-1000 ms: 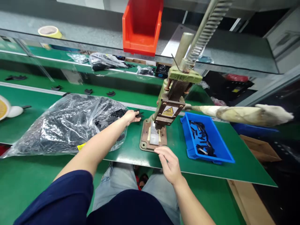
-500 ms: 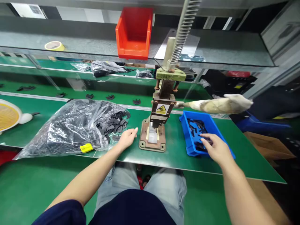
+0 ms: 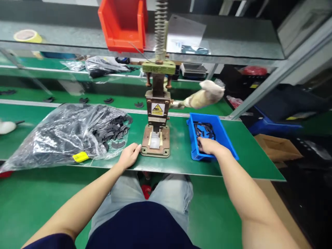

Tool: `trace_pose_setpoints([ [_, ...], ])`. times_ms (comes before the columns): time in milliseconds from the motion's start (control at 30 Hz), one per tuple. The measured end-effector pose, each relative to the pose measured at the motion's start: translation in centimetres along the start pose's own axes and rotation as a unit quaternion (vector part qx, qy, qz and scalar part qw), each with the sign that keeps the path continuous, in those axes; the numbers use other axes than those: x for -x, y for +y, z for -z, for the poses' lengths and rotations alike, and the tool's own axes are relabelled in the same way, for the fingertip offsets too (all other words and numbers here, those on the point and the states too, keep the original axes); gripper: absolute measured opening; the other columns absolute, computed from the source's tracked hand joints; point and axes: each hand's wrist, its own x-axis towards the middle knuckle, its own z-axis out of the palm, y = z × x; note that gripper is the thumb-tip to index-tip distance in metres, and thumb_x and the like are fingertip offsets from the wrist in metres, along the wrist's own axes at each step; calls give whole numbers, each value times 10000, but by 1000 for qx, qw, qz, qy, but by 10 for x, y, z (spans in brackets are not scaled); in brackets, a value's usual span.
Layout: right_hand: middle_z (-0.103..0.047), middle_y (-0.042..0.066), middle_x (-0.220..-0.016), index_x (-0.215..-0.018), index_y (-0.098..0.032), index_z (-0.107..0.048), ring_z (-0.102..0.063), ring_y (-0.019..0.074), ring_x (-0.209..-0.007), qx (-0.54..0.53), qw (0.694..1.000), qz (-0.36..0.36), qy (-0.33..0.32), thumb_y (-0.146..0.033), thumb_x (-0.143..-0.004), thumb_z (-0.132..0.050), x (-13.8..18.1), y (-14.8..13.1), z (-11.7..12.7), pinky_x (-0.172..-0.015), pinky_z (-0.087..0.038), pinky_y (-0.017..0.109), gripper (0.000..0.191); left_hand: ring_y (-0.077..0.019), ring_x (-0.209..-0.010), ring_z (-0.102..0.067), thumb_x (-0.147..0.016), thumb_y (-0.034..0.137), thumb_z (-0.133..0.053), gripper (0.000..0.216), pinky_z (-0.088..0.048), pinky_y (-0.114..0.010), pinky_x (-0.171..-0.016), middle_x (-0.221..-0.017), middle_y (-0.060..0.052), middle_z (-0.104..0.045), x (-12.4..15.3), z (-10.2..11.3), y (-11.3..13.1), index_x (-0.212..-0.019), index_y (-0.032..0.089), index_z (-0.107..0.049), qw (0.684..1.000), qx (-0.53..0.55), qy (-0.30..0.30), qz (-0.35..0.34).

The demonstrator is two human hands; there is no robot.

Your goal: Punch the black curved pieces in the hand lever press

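My left hand (image 3: 129, 155) rests on the bench with its fingers curled together. Its fingertips meet the front left corner of the press base (image 3: 155, 152), and anything inside the curl is hidden. A pale block (image 3: 155, 141) sits on that base under the head of the hand press (image 3: 157, 116). My right hand (image 3: 207, 146) reaches into the blue bin (image 3: 228, 143) with its fingers bent down at the black plastic parts (image 3: 206, 129). The fingertips are hidden, so what they pinch cannot be made out.
Left of the press lies a clear bag (image 3: 59, 133) spilling curved black pieces (image 3: 112, 131). More curved pieces (image 3: 139, 104) lie in a row behind. The wrapped press lever (image 3: 204, 95) sticks out to the right. A red bin (image 3: 124, 38) and yellow tape (image 3: 28, 35) sit on the shelf.
My right hand has gone deeper into the blue bin, its fingers now down at the parts. My left hand now touches the press base. The view has shifted to the right.
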Motion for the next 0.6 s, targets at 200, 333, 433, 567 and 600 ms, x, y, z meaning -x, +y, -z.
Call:
trace_pose_setpoints([
  [200,-764,105,-1095,-1163,-172,-693,-726,204,-975,42,999,24,0,-437,-950,-692,-8,-2,8,-944,-592,400,340,-200,-817,-604,-1108,542,-356,504,-442,-315,-811,-807,-34,-617,0,-1,2,-755,243,-553,1000,-5,19,0],
  [333,-800,132,-1065,-1147,-198,-696,-761,264,-966,33,999,38,6,-337,-805,-752,-11,-4,10,-912,-574,375,374,-205,-866,-629,-1126,527,-344,517,-450,-321,-849,-839,-46,-639,1,1,3,-781,236,-596,999,-2,29,-13],
  [433,-799,151,-1144,-1211,-193,-677,-768,295,-1028,9,999,42,16,-316,-729,-773,-8,-7,10,-950,-586,394,507,-203,-877,-633,-1132,520,-341,521,-452,-320,-858,-847,-46,-640,2,3,4,-790,233,-610,1000,2,25,-16],
  [567,-775,130,-1290,-1288,-207,-671,-746,278,-1176,-37,997,58,21,-238,-667,-797,4,-16,13,-1046,-585,349,635,-199,-881,-637,-1139,503,-331,517,-453,-315,-855,-865,-45,-648,1,5,4,-803,234,-619,999,15,21,-23],
  [600,-782,113,-1279,-1292,-216,-681,-743,269,-1188,-47,997,60,19,-215,-658,-803,7,-20,14,-1053,-586,333,646,-199,-873,-635,-1140,502,-332,516,-451,-315,-844,-865,-44,-647,0,5,3,-802,235,-616,999,15,23,-24],
])
